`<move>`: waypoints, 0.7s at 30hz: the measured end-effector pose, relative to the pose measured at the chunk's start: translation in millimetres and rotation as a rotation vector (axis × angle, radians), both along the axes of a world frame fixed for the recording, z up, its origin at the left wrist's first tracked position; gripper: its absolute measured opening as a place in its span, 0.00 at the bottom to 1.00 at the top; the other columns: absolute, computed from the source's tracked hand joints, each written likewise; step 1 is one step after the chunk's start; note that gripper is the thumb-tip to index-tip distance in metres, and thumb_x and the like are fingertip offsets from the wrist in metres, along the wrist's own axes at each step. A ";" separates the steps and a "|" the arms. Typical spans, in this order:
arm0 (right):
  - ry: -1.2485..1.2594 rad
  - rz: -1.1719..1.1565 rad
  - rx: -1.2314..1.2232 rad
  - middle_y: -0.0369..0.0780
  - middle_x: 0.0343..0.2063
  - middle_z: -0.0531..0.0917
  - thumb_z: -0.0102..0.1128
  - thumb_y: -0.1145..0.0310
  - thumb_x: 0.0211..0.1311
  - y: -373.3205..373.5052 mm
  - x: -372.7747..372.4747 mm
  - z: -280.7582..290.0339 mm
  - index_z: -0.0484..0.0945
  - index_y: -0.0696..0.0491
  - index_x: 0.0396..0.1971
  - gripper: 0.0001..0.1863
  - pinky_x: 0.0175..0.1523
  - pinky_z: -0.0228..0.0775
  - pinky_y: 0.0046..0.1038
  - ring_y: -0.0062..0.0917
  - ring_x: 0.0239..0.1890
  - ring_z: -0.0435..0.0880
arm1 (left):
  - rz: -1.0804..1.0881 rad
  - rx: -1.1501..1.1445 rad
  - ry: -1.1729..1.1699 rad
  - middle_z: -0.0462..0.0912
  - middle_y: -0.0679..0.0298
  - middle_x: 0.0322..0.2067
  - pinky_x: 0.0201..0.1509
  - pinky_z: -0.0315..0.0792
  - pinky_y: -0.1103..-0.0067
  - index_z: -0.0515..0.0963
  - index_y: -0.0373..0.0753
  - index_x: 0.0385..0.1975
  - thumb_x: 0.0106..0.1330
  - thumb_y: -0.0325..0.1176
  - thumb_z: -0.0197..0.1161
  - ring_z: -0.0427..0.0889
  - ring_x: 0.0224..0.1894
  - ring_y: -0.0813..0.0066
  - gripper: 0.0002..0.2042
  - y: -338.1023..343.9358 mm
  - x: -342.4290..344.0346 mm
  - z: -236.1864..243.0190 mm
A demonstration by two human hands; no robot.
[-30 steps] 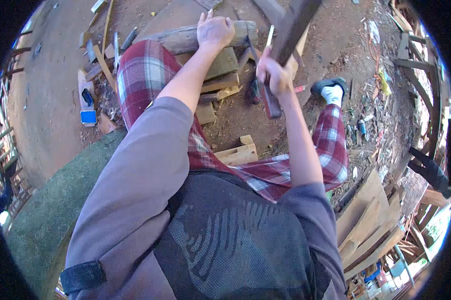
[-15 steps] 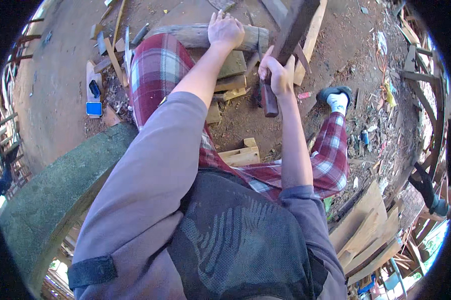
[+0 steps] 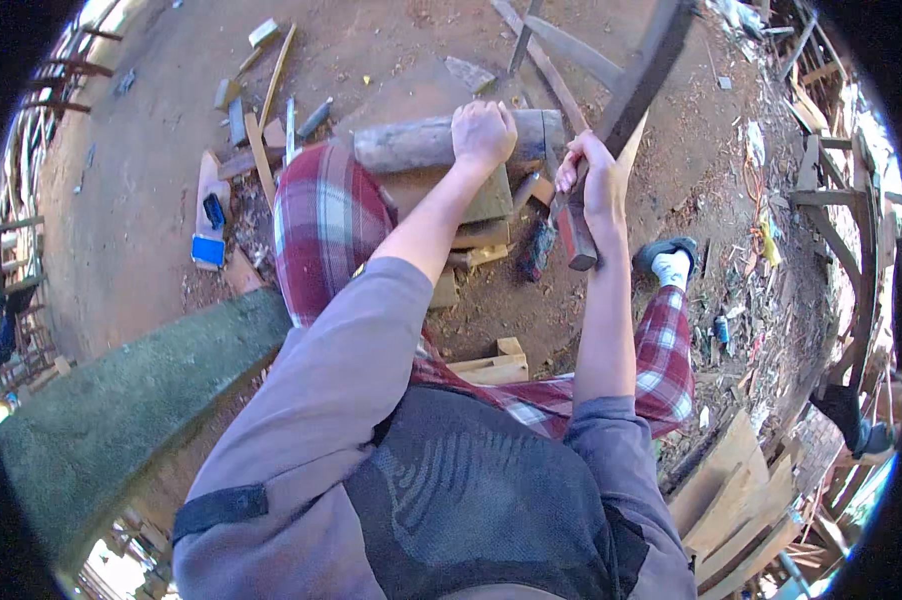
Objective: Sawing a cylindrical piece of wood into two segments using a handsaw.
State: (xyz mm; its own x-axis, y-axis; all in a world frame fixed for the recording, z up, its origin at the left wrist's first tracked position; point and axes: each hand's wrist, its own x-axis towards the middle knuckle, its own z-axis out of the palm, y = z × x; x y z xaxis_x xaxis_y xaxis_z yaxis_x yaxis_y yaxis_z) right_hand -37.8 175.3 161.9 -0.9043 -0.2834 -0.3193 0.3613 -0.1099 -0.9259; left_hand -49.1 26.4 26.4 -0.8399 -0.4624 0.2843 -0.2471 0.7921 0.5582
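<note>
My left hand (image 3: 483,132) presses down on a round grey log (image 3: 411,145) that lies across stacked wood blocks (image 3: 476,215) on the dirt. My right hand (image 3: 596,185) grips the reddish wooden handle (image 3: 576,232) of a long dark tool whose shaft (image 3: 643,75) rises up and to the right of the log. My legs in red plaid trousers (image 3: 321,225) straddle the blocks, and my right foot in a white sock and dark sandal (image 3: 671,262) rests on the ground.
Wood offcuts and sticks (image 3: 261,150) litter the dirt at left, beside a blue object (image 3: 209,250). A green mossy slab (image 3: 141,400) lies lower left. Planks (image 3: 741,500) are stacked lower right; a wooden frame (image 3: 831,200) and debris stand at right.
The view has shifted, so log and hands sit lower in the picture. My right hand has raised the tool slightly; my left hand stays on the log.
</note>
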 end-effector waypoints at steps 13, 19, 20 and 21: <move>0.252 0.336 0.401 0.34 0.10 0.73 0.57 0.61 0.57 6.2 -21.1 63.0 0.74 0.58 0.19 0.16 0.20 0.64 0.23 0.17 0.11 0.71 | -0.394 -0.250 0.116 0.81 0.50 0.22 0.36 0.75 0.64 0.76 0.36 0.20 0.65 0.37 0.49 0.81 0.29 0.54 0.15 -2.6 -9.1 56.4; 0.088 0.044 0.027 0.31 0.12 0.68 0.57 0.61 0.56 19.8 -18.9 75.2 0.67 0.50 0.19 0.13 0.21 0.60 0.20 0.15 0.13 0.67 | -0.620 -0.579 0.312 0.77 0.56 0.25 0.38 0.73 0.65 0.72 0.38 0.24 0.65 0.38 0.51 0.78 0.32 0.58 0.12 -3.3 -12.3 76.6; 0.093 0.015 0.044 0.31 0.12 0.68 0.58 0.59 0.55 26.2 -25.0 68.5 0.67 0.50 0.20 0.13 0.21 0.62 0.22 0.16 0.13 0.68 | -0.648 -0.612 0.335 0.75 0.57 0.26 0.38 0.72 0.67 0.70 0.38 0.26 0.65 0.39 0.51 0.76 0.33 0.60 0.11 -1.5 -11.9 75.3; 0.074 0.007 0.013 0.31 0.11 0.68 0.58 0.59 0.55 24.2 -18.0 71.5 0.68 0.50 0.20 0.13 0.20 0.63 0.24 0.17 0.13 0.68 | -0.670 -0.625 0.340 0.75 0.57 0.26 0.38 0.72 0.67 0.70 0.38 0.26 0.65 0.39 0.51 0.76 0.33 0.60 0.11 -5.0 -8.5 71.3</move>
